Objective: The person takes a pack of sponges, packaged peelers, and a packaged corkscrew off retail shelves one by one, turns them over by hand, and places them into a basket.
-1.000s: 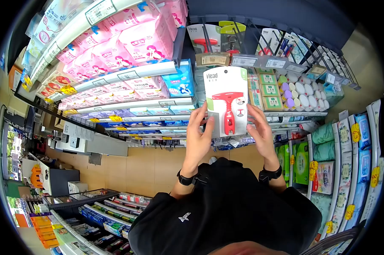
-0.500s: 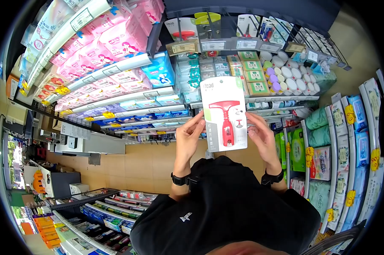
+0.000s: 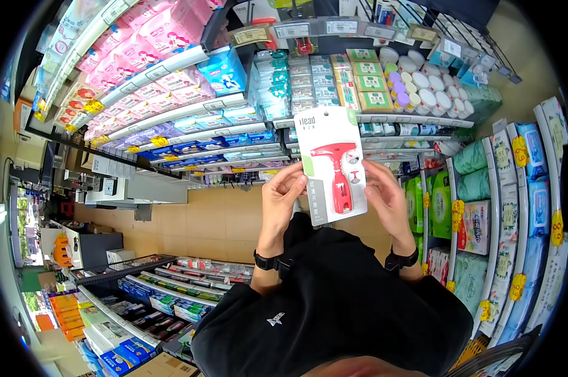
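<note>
A white blister card with a red T-shaped tool (image 3: 338, 178) is held upright in front of me, tilted slightly, its printed face toward me. My left hand (image 3: 284, 200) pinches the card's left edge, thumb in front and fingers partly hidden behind. At the right edge, my right hand (image 3: 385, 198) grips the card between its thumb and fingers. The exact kind of red tool is hard to tell.
Ahead stands a shelf with pink packs (image 3: 171, 28), a blue pack (image 3: 223, 70), small boxes (image 3: 372, 83) and white-lidded jars (image 3: 426, 98). Hooks (image 3: 478, 44) stick out above. Shelves of tissue packs (image 3: 475, 226) rise at right; another rack (image 3: 171, 295) is at lower left.
The card has tilted, its lower end swinging right, and its face has turned slightly. The view has shifted, so the front shelf sits higher. Both hands keep their hold.
</note>
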A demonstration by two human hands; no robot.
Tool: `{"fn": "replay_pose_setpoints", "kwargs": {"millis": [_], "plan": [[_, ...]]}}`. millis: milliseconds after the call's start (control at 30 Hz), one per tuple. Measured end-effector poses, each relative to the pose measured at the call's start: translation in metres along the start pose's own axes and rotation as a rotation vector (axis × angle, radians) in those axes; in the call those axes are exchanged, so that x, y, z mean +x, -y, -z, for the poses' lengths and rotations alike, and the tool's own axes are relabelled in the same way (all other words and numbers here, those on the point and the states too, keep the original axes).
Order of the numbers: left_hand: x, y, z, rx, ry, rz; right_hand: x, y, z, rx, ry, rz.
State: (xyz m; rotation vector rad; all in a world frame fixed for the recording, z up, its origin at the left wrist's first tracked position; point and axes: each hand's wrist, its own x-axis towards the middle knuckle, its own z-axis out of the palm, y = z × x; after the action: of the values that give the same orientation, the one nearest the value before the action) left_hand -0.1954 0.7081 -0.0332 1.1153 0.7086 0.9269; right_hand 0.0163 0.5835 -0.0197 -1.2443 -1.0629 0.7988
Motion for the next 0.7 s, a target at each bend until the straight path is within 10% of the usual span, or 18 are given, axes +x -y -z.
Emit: {"fn": "replay_pose_setpoints", "kwargs": {"millis": [700], "plan": [[-0.028, 0.054, -0.025, -0.029, 0.349, 0.193, -0.058, -0.031, -0.039, 0.476, 0.260, -0.312]]}}
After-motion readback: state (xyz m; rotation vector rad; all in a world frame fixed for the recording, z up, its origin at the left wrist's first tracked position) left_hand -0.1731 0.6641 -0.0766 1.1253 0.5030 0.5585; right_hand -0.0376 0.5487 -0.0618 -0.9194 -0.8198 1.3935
